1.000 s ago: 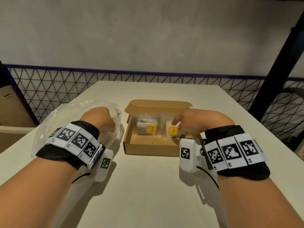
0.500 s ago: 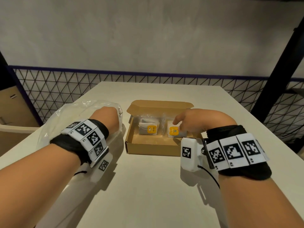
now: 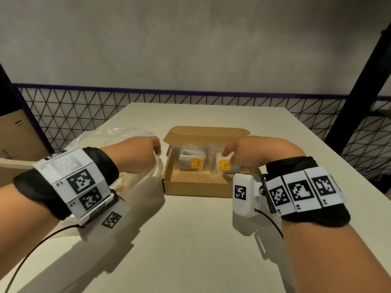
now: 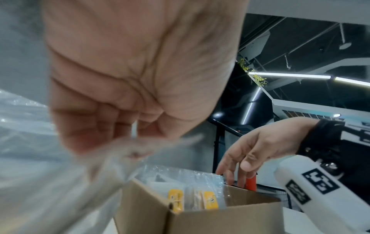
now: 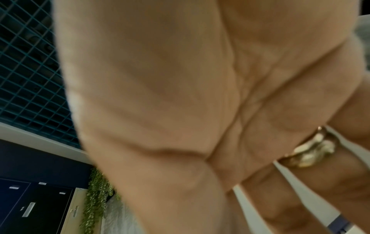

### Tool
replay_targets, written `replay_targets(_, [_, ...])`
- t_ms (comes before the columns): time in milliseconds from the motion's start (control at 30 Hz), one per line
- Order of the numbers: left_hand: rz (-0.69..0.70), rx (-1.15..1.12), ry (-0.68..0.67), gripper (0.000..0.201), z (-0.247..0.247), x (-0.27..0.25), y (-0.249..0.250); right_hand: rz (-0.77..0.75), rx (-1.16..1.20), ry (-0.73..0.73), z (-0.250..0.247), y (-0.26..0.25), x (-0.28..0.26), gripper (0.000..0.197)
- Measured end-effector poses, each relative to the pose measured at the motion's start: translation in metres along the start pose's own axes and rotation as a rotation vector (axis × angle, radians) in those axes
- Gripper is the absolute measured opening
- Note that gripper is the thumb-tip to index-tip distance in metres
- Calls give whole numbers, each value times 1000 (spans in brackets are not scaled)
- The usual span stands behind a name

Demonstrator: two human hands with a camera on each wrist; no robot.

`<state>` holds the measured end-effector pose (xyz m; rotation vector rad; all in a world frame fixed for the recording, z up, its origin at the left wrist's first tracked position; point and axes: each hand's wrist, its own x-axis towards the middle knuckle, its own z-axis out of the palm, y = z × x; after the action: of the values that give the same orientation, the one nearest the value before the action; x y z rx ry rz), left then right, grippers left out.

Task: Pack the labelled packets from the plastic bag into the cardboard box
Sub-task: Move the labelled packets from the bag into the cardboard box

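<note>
Just left of the cardboard box (image 3: 196, 183), my left hand (image 3: 138, 154) pinches a fold of the plastic bag (image 3: 101, 140) between thumb and curled fingers (the left wrist view shows the film bunched under the fingertips); I judge that I hold it this way to keep the mouth of the bag lifted and close to the box, so the next packet has a short way to travel; whether any packets remain inside the bag I cannot tell, since the film is crumpled and glossy. Across the box, my right hand (image 3: 249, 154) reaches over its near right corner, fingers bent downward, with the fingertips (image 3: 225, 154) touching the right packet (image 3: 225, 167); whether they pinch it or only press it flat I cannot tell, as the right wrist view is filled by the palm. That packet lies directly under the fingertips, beside the left packet (image 3: 193, 163) further left; both lie flat at the far end of the box floor, orange labels up, side by side, which I take as a way to leave the near strip free for more; the lid flap stands open at the far side, out of the way of both hands.
</note>
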<state>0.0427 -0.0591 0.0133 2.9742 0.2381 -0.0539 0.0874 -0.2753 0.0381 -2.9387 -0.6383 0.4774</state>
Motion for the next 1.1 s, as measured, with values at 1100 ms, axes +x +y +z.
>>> replay_targets(1100, [143,-1172,4,50,-23,14,58,-499,591,880,-6,-5,14,18])
